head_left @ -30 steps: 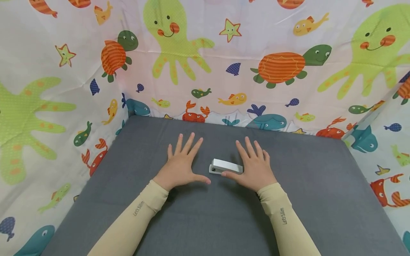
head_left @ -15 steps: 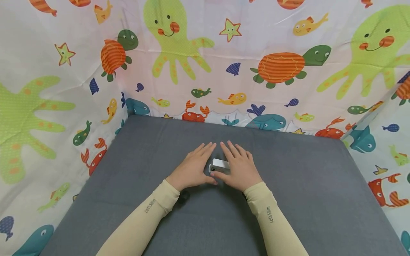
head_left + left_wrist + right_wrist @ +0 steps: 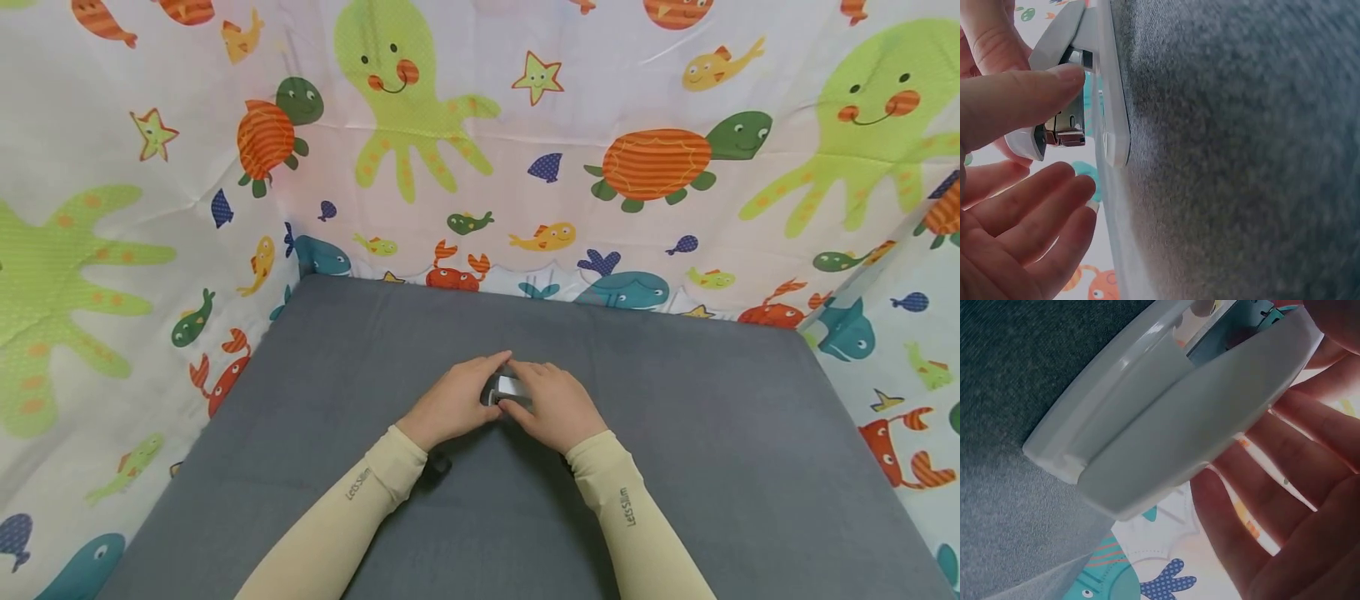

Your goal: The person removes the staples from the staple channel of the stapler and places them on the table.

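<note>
A white and grey stapler (image 3: 513, 387) stands on the grey cloth, mostly covered by the hands in the head view. My right hand (image 3: 555, 397) grips it, thumb on the near side and fingers along the far side; in the right wrist view the fingers (image 3: 1285, 444) lie against its upper arm (image 3: 1191, 425). My left hand (image 3: 456, 402) is at the stapler's front end. In the left wrist view its thumb (image 3: 1029, 100) overlaps the metal staple channel (image 3: 1071, 125), while the other fingers (image 3: 1041, 212) are loosely bent below the nose. The stapler's base (image 3: 1113, 106) sits at the cloth.
Grey cloth (image 3: 712, 467) covers the flat surface around the hands. A white curtain (image 3: 480, 108) printed with sea animals rises at the back and on both sides. Under the left wrist shows a small black object (image 3: 437, 467).
Both hands have moved inward from spread positions on either side, the right one sliding left along the stapler. Their fingers have bent and now come together around it. The stapler has stayed in place.
</note>
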Tool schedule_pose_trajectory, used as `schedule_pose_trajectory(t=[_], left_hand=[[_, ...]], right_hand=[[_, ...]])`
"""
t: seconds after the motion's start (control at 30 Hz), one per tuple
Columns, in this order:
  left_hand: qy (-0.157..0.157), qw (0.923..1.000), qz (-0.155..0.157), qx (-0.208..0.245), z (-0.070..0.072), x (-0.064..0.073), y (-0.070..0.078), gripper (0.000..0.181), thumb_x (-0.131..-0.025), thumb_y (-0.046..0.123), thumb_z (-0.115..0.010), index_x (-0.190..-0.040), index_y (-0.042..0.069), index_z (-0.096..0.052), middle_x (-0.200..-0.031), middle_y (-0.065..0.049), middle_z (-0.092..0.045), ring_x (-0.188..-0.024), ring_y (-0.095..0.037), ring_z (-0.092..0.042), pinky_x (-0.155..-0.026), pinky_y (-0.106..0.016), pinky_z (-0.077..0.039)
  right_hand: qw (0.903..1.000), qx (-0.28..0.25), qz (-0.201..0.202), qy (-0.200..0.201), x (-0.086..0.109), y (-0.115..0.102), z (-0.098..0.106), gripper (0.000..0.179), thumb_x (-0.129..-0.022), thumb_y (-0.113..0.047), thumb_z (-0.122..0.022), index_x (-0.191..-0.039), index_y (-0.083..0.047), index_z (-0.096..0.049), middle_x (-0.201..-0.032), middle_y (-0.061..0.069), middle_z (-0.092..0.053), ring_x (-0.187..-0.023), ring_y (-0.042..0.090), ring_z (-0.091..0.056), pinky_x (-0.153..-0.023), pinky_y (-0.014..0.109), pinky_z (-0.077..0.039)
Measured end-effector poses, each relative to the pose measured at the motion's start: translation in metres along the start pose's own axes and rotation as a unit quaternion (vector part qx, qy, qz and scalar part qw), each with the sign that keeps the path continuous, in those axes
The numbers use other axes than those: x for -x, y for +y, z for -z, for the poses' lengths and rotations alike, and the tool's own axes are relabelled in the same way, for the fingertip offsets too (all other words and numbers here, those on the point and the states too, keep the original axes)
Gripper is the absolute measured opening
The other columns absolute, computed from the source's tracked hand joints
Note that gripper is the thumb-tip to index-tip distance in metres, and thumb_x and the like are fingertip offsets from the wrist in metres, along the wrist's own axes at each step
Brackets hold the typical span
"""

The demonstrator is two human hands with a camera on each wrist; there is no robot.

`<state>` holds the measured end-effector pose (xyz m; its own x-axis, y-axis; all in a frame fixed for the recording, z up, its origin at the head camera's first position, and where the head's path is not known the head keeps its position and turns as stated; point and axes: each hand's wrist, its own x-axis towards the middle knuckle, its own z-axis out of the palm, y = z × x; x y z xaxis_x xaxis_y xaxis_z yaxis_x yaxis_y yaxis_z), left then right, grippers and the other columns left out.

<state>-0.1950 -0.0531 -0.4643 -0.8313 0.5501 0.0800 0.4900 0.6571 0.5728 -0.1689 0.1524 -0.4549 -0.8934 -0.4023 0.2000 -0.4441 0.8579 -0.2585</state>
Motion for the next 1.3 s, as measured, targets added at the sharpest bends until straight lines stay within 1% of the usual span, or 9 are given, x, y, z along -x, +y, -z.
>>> schedule_pose_trajectory(t=[0.17,0.37,0.67,0.83,0.97,1.07,1.17,1.3], left_hand=[[-0.008,0.9999,0.005,0.012,-0.002,-0.002,0.0,0.082,-0.097,0.022,-0.085,-0.167,0.016,-0.043,-0.159,-0.005,-0.06,-0.141,-0.024,-0.063,-0.114,-0.042,-0.054],[-0.014,0.9999,0.003,0.009,-0.005,-0.003,-0.001,0.074,-0.099,0.02,-0.082,-0.165,0.016,-0.047,-0.154,-0.008,-0.064,-0.135,-0.025,-0.067,-0.109,-0.043,-0.057],[0.002,0.9998,-0.01,0.019,-0.009,-0.006,-0.004,0.058,-0.105,0.013,-0.073,-0.16,0.014,-0.054,-0.149,-0.007,-0.069,-0.129,-0.022,-0.07,-0.107,-0.04,-0.059],[0.0,0.9997,-0.009,0.023,-0.01,-0.006,-0.005,0.057,-0.105,0.012,-0.072,-0.159,0.015,-0.055,-0.148,-0.005,-0.069,-0.128,-0.02,-0.071,-0.106,-0.039,-0.059],[0.005,0.9997,-0.01,0.022,-0.012,-0.006,-0.006,0.056,-0.104,0.012,-0.072,-0.158,0.018,-0.057,-0.145,-0.004,-0.071,-0.121,-0.017,-0.072,-0.103,-0.038,-0.06],[0.01,0.9996,-0.011,0.024,-0.013,-0.006,-0.007,0.053,-0.104,0.01,-0.072,-0.155,0.018,-0.059,-0.14,-0.003,-0.073,-0.112,-0.015,-0.072,-0.098,-0.037,-0.061],[0.017,0.9995,-0.014,0.023,-0.013,-0.006,-0.007,0.047,-0.103,0.01,-0.073,-0.149,0.018,-0.065,-0.133,-0.002,-0.075,-0.105,-0.015,-0.071,-0.094,-0.035,-0.06],[0.026,0.9994,-0.021,0.006,-0.013,-0.007,-0.008,0.029,-0.102,0.012,-0.076,-0.131,0.016,-0.074,-0.115,-0.001,-0.077,-0.093,-0.015,-0.068,-0.085,-0.033,-0.058]], right_hand=[[0.9997,-0.002,0.019,0.012,-0.001,-0.002,0.0,0.051,-0.096,-0.03,-0.084,-0.142,-0.012,-0.069,-0.129,0.009,-0.078,-0.118,0.031,-0.074,-0.102,0.051,-0.06],[0.9992,0.006,0.03,0.025,-0.003,-0.003,-0.005,0.041,-0.095,-0.024,-0.086,-0.131,-0.009,-0.075,-0.114,0.01,-0.081,-0.102,0.029,-0.076,-0.09,0.049,-0.064],[0.9993,-0.01,0.027,0.026,-0.002,-0.002,-0.009,0.041,-0.095,-0.023,-0.086,-0.132,-0.009,-0.074,-0.119,0.011,-0.08,-0.106,0.029,-0.076,-0.093,0.049,-0.064],[0.9995,-0.014,0.024,0.017,-0.002,-0.002,-0.009,0.041,-0.096,-0.024,-0.084,-0.133,-0.009,-0.073,-0.119,0.011,-0.079,-0.106,0.029,-0.076,-0.093,0.049,-0.064],[0.9997,-0.02,0.015,0.004,-0.003,-0.002,-0.006,0.04,-0.097,-0.022,-0.083,-0.133,-0.008,-0.073,-0.12,0.012,-0.079,-0.107,0.03,-0.076,-0.093,0.05,-0.063],[0.9995,-0.033,0.003,-0.004,-0.003,-0.001,-0.002,0.04,-0.098,-0.021,-0.082,-0.134,-0.007,-0.072,-0.122,0.013,-0.078,-0.107,0.03,-0.075,-0.096,0.05,-0.062],[0.9985,-0.053,-0.009,-0.009,-0.003,0.001,0.004,0.039,-0.098,-0.022,-0.082,-0.133,-0.007,-0.072,-0.123,0.013,-0.078,-0.107,0.029,-0.074,-0.097,0.05,-0.062],[0.9963,-0.082,-0.02,-0.014,-0.003,0.004,0.014,0.037,-0.099,-0.024,-0.081,-0.131,-0.008,-0.072,-0.122,0.011,-0.078,-0.103,0.026,-0.074,-0.097,0.05,-0.062]])
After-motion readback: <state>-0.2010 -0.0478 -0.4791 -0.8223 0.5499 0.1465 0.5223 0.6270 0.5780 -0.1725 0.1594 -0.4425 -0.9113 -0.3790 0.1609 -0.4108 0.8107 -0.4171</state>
